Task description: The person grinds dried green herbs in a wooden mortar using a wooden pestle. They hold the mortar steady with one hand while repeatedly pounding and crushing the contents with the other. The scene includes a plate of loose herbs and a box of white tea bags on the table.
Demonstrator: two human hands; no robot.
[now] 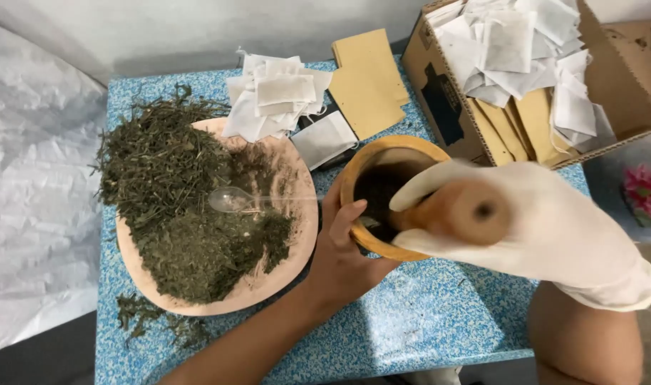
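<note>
Risk: your pestle (pixel 462 211) tilts in the mortar (pixel 382 196) at the bench (pixel 425 314) centre; a hard push could tip it, spilling ground herb. Your gloved right hand (pixel 546 228) is clenched round the pestle; your bare left hand (pixel 343 249) grips the mortar's near-left wall.

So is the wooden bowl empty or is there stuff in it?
Not empty. The bowl holds dark ground herb at its bottom, and the pestle pokes into it.
</note>
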